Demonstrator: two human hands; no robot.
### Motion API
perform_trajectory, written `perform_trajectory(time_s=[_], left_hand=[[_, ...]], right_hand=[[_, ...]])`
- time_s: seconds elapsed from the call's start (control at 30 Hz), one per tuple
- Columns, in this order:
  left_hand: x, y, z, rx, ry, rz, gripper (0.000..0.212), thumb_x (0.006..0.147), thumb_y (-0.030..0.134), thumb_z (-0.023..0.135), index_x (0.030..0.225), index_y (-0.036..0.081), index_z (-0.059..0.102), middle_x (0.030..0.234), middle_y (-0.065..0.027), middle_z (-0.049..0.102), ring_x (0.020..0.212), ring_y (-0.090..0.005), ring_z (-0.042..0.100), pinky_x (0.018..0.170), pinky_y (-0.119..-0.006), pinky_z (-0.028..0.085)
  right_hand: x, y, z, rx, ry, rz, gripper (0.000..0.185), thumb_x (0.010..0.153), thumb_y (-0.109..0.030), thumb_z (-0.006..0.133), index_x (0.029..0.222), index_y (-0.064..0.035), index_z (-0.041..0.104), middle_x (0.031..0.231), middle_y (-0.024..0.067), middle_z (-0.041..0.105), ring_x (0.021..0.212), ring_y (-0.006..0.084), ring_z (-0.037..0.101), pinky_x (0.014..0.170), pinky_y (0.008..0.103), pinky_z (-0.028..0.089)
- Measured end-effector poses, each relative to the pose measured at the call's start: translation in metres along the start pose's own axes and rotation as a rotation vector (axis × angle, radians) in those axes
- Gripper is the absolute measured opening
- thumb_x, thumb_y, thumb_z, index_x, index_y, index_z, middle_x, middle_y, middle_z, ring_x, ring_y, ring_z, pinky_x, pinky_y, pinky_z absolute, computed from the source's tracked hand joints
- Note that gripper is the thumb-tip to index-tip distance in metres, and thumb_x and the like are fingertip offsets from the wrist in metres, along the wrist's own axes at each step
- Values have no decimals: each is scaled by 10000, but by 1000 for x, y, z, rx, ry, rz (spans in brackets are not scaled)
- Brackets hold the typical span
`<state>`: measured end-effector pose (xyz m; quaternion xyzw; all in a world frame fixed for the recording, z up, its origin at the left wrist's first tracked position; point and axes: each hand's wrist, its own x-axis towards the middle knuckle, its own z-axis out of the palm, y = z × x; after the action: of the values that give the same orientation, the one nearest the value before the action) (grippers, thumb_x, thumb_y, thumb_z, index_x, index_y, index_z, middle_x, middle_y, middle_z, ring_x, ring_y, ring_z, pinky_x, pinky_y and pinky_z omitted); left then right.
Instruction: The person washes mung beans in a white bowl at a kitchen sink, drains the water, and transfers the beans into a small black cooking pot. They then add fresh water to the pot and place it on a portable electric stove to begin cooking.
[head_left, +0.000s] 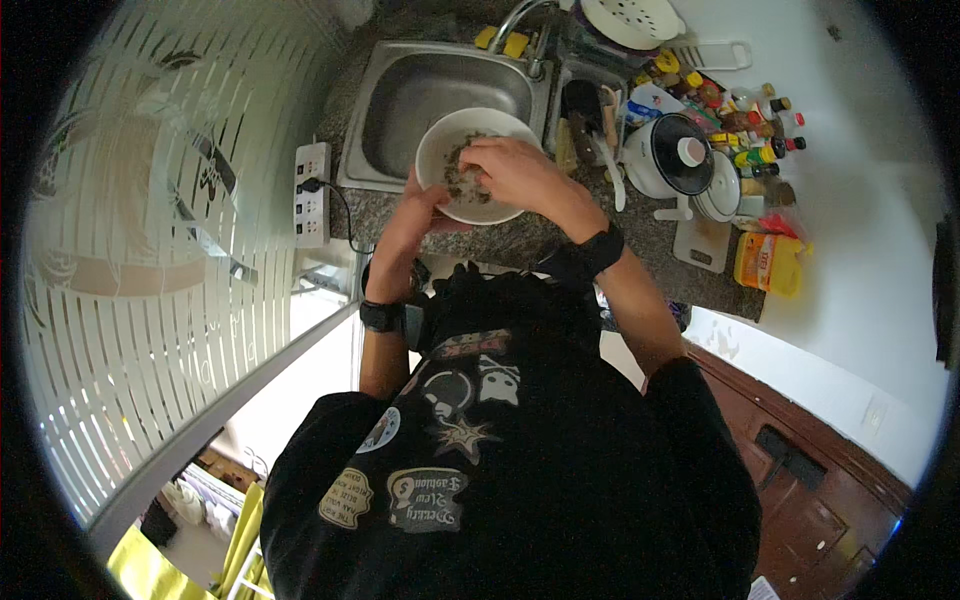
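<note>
A white bowl (480, 124) is tilted over the front right part of the stainless steel sink (420, 90) and the counter's edge. My left hand (427, 206) grips its rim at the lower left, thumb on the inside. Inside the bowl lie small dark brown pieces (454, 171), perhaps in liquid; what they are I cannot tell. My right hand (510, 169) reaches in over the right rim, fingers bent down among the pieces. Whether its fingertips pinch any of them is hidden. Black bands circle both wrists.
A chrome faucet (517, 22) and yellow sponges (502, 43) are behind the sink. On the left stands a power strip (311, 199) with a plugged-in cord. To the right are utensils, a lidded electric pot (675, 157), a cutting board (701, 244), several bottles and a yellow jug (772, 264).
</note>
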<state>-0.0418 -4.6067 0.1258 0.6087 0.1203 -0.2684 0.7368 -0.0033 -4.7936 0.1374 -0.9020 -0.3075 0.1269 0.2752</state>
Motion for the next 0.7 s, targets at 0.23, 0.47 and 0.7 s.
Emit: perform_trajectory(time_s=[0.23,0.47,0.7], left_hand=[[1,2,5,27,-57,57,646,833,79,443,1436,28,218,1247,-221,496,999,-369,633,735,-460,625],[-2,1,15,79,-67,37,660,808,123,455,1431,45,251,1230,-207,515,1014,-345,624,751,-450,612],[5,-9,6,56,-87,-10,689,762,82,432,1429,60,264,1228,-203,513,971,-336,638,698,-411,618]], right_hand=[[-18,-15,-8,-40,181,68,93,818,-51,593,815,13,526,838,144,585,837,342,604,755,449,477],[-25,-18,-23,153,58,26,124,660,72,573,677,-4,478,677,152,581,699,357,592,602,451,406],[-10,-4,-22,192,136,14,124,648,62,580,687,-20,495,678,162,558,704,361,581,602,455,417]])
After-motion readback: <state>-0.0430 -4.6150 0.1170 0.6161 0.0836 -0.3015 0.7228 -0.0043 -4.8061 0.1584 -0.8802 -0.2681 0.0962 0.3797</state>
